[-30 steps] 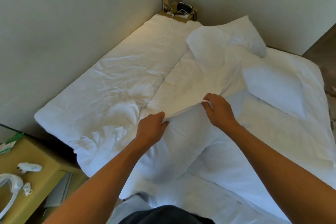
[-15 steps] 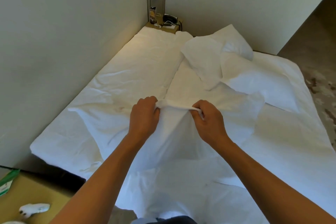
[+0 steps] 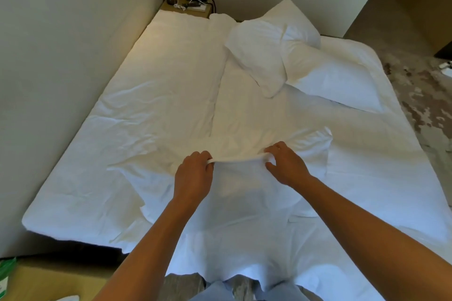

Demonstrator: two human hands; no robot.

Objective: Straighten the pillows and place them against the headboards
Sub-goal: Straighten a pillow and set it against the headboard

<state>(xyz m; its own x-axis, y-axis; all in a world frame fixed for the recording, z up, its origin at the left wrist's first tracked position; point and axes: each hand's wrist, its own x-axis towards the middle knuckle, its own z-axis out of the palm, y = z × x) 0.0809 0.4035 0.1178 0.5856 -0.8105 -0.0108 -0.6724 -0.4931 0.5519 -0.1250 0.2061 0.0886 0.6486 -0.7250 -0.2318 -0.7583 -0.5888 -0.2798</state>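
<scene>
My left hand [image 3: 194,178] and my right hand [image 3: 286,166] each pinch the top edge of a white pillow in its case [image 3: 247,198], stretching that edge taut between them. The pillow hangs from my hands over the near side of the white bed [image 3: 151,105]. Further back, a plump pillow [image 3: 259,56] leans on another pillow [image 3: 294,22] near the far wall. A flatter pillow [image 3: 340,80] lies to their right.
A pale wall [image 3: 61,56] runs along the bed's left side. A small nightstand [image 3: 188,7] with a phone, a leaflet and cables stands in the far corner. Patterned carpet [image 3: 420,95] lies right of the bed. A wooden surface [image 3: 49,281] is at the lower left.
Both hands kept their pinch on the case edge and drew the pillow up and toward me. The view shifted, so the wooden table at the lower left has mostly left the frame.
</scene>
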